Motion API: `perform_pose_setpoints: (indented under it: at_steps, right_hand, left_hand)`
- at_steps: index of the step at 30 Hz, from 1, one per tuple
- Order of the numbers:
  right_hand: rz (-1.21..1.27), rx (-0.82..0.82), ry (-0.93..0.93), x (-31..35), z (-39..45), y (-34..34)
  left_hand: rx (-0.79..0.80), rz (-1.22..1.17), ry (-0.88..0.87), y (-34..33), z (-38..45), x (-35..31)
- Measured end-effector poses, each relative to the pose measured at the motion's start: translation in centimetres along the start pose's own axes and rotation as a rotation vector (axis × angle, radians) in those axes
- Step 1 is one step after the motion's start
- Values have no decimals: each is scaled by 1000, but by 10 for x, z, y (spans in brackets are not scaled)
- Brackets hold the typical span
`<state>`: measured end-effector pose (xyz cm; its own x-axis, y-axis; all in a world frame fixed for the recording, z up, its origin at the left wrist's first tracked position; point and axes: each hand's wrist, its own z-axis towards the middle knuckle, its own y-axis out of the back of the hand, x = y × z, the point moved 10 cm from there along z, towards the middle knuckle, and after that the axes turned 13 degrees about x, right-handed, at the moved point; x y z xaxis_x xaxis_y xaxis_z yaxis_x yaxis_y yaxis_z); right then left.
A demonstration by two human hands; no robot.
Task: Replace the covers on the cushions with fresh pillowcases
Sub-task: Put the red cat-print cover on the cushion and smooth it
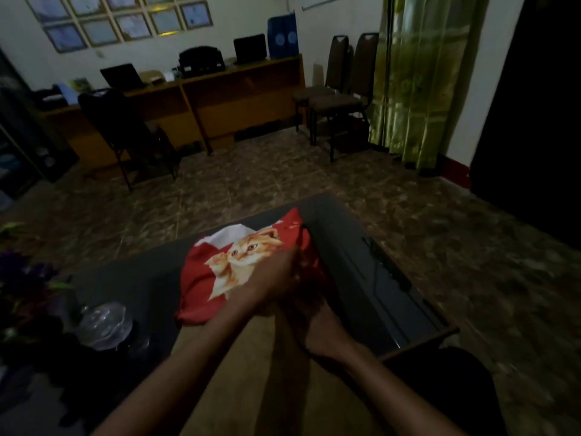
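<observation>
A red cushion cover with an orange cat print (220, 272) lies on the dark glass table (361, 278). My left hand (276, 278) is on the cover's near right edge, its fingers curled into the red fabric; motion blurs them. Just below and to the right is my right hand (314, 322), with its fingers tucked under the left hand and hidden. A tan fabric surface (251, 372) spreads under both forearms at the table's near edge. What it is cannot be told in the dim light.
A clear plastic container (103, 325) and dark flowers (22, 278) stand on the table's left part. A black cable (383, 262) lies along its right side. Beyond are tiled floor, a long wooden desk (220, 102) and chairs (339, 99).
</observation>
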<state>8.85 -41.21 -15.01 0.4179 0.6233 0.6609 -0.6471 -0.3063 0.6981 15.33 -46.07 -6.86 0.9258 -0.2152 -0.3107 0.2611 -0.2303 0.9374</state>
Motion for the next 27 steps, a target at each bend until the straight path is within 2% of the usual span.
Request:
perform_pose_setpoints:
  at_steps: [1, 2, 3, 5, 7, 12, 14, 17, 18, 21, 24, 27]
  right_hand:
    - [125, -89, -88, -21, 17, 33]
    - [178, -29, -290, -34, -13, 5]
    - [281, -112, -344, -49, -20, 18]
    - [303, -284, -341, -39, -32, 24]
    - [345, -366, -374, -49, -31, 36]
    - [415, -183, -459, -67, -14, 28]
    - [411, -172, -474, -77, -17, 28]
    - [440, -124, -481, -87, -22, 28]
    - [465, -113, -483, -91, -24, 26]
    - [465, -124, -457, -97, -27, 34]
    - [278, -145, -401, -98, -31, 55]
    - [78, -72, -435, -102, -37, 63]
  left_hand:
    - [-48, 35, 8, 6, -1, 8]
    - [-58, 28, 15, 6, -3, 16]
    - [-36, 8, 17, 3, -7, 23]
    - [69, -28, 6, -15, -15, 31]
    - [153, -71, -15, -31, -25, 33]
    - [248, -132, -50, -27, -20, 27]
    - [146, -201, -49, -12, -10, 26]
    - [-212, -222, -14, 22, 6, 39]
    - [-267, -219, 31, 26, 13, 47]
    - [-218, -194, 208, 21, 40, 74]
    - [-165, -143, 373, 12, 59, 100]
    - [-239, -82, 439, 9, 64, 111]
